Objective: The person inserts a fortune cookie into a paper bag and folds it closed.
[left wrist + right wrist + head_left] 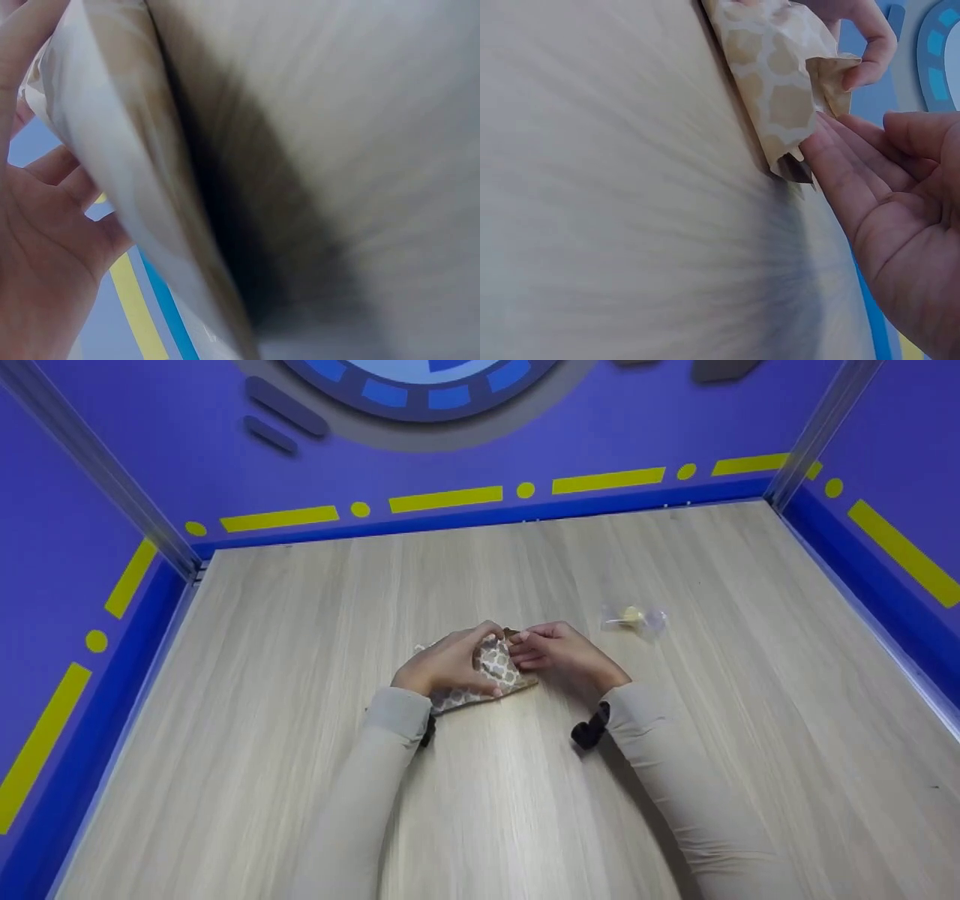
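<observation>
Left hand: left hand grips the patterned paper bag from above, its thumb on the near side and fingers on the far side
Right hand: right hand has its fingers extended at the bag's open end, fingertips touching the paper; in the right wrist view its thumb stands apart from the paper
Hands, spacing: close together, one at each end of the bag, not clasped
Bag, place: on the table, between the hands, well short of the back wall
Bag, axis: long axis slants across the person's front, near-left to far-right; open end points right, toward the right hand; other end mostly hidden by the left hand
Bag, material: thin creased paper, white lattice over tan rounded patches, plain tan on the inner face, dark in the mouth, edge of the opening uneven
Packet: clear packet with a small yellow piece inside, flat on the table beyond and right of the right hand, glossy; contents too small to identify
Sleeves: beige cloth, black wrist strap at the right cuff
Surface: pale wood grain, smooth
Back wall: purple-blue wall, yellow bars and dots along its foot, metal post at the right corner
</observation>
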Demonstrator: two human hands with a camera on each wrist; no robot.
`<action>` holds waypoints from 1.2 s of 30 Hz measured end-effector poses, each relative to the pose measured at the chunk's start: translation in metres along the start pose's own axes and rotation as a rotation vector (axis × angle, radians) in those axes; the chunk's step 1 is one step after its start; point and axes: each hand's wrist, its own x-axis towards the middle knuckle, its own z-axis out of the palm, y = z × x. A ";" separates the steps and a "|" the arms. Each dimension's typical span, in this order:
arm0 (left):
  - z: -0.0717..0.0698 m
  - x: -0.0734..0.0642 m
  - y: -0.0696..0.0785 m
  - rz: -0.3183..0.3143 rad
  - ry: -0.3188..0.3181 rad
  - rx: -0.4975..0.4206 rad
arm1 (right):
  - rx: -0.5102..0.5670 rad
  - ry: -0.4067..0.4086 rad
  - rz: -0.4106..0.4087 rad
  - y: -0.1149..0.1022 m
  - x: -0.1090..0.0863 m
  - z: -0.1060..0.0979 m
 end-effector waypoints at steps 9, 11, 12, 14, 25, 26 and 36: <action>-0.001 -0.002 0.000 -0.001 -0.015 -0.020 | 0.017 0.018 0.050 0.000 0.004 0.007; -0.001 -0.002 0.000 -0.003 -0.013 -0.020 | 0.015 0.019 0.046 0.000 0.003 0.006; -0.001 -0.002 0.000 -0.002 -0.013 -0.021 | 0.013 0.019 0.044 0.000 0.003 0.006; -0.001 -0.001 0.000 -0.004 -0.011 -0.019 | 0.018 0.020 0.041 0.000 0.002 0.004; -0.001 -0.001 0.001 -0.015 -0.009 -0.007 | 0.120 0.063 0.019 0.001 -0.003 -0.005; -0.002 -0.001 0.001 -0.014 -0.008 -0.006 | 0.133 0.079 0.026 0.001 -0.003 -0.005; -0.001 0.000 0.000 -0.001 -0.001 -0.002 | 0.122 0.150 0.062 -0.007 -0.005 -0.004</action>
